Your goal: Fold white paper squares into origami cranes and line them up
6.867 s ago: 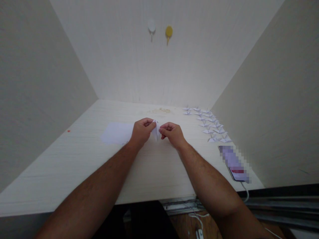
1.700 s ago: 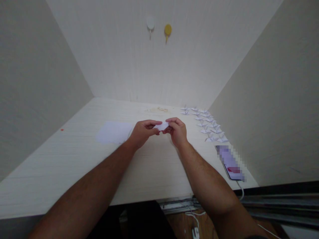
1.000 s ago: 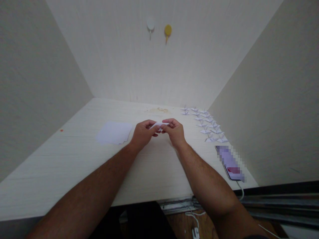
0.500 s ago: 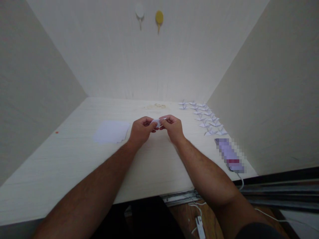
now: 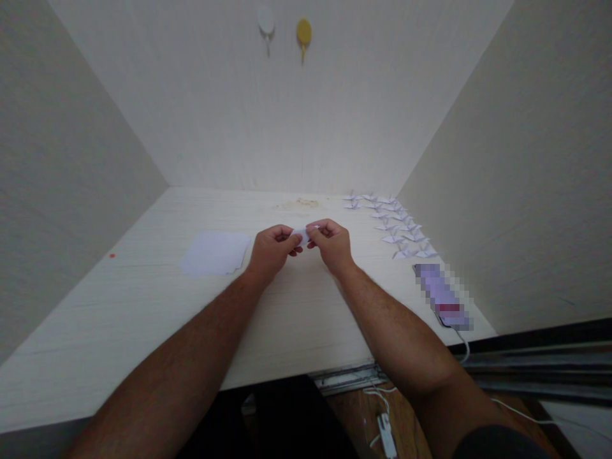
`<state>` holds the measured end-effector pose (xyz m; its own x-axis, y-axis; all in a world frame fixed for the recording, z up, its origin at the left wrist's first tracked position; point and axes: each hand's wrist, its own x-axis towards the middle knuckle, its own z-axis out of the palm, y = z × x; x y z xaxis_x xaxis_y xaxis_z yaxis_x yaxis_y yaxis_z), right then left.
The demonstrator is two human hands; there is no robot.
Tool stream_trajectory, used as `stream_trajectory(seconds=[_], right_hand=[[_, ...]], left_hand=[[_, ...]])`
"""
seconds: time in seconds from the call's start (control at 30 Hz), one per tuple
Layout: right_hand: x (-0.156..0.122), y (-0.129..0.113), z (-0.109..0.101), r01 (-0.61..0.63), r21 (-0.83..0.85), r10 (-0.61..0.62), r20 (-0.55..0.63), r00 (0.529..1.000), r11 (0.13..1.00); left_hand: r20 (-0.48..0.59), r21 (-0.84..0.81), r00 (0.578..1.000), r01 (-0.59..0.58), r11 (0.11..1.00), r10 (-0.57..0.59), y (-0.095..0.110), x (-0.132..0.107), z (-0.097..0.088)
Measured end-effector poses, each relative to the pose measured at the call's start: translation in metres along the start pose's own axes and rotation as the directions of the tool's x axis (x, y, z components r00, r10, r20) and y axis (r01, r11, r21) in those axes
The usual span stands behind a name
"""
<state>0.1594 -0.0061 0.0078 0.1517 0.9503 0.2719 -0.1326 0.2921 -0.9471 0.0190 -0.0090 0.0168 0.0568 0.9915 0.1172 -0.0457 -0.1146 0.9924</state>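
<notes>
A small folded piece of white paper (image 5: 305,236) is held above the middle of the table between both hands. My left hand (image 5: 273,247) pinches its left side, thumb on top. On the other side, my right hand (image 5: 331,242) grips the paper between thumb and fingers. Parts of the paper are hidden behind the fingers, so its exact shape is unclear. Left of my left hand lies a stack of white paper sheets (image 5: 214,252). Several folded white paper cranes (image 5: 393,239) stand in rows to the right of my right hand.
A phone (image 5: 442,296), its screen pixelated, lies at the table's right edge with a white cable attached. Walls close in the white table (image 5: 296,331) at the back and sides. White and yellow hooks (image 5: 304,32) are on the back wall. A power strip (image 5: 386,435) lies on the floor.
My right hand's fingers have shifted slightly on the folded paper. The view has moved a little; otherwise both hands stay in place.
</notes>
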Motion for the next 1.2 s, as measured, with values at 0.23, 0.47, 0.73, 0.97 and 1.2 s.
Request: stream_trajectory(seconds=[0.23, 0.47, 0.73, 0.97, 1.2], right_hand=[[-0.001, -0.003, 0.000, 0.023, 0.001, -0.023, 0.006, 1.000, 1.000], [0.000, -0.002, 0.000, 0.040, -0.016, -0.040, 0.003, 0.999, 0.999], [-0.001, -0.003, 0.000, 0.015, 0.011, -0.015, -0.009, 1.000, 1.000], [-0.001, -0.006, 0.000, -0.010, -0.011, 0.009, -0.021, 1.000, 1.000], [0.001, -0.001, -0.002, -0.033, 0.000, 0.033, -0.052, 0.998, 0.999]], left_hand=[[0.028, -0.023, 1.000, 0.003, 1.000, -0.002, -0.004, 0.003, -0.002], [0.044, -0.038, 0.999, 0.028, 0.999, -0.026, -0.005, 0.003, -0.003], [0.052, -0.021, 0.999, 0.000, 1.000, 0.001, -0.006, 0.003, -0.003], [0.011, 0.031, 1.000, 0.006, 0.999, -0.006, 0.002, -0.001, 0.000], [0.014, 0.073, 1.000, -0.026, 0.997, 0.025, 0.003, -0.002, 0.001]])
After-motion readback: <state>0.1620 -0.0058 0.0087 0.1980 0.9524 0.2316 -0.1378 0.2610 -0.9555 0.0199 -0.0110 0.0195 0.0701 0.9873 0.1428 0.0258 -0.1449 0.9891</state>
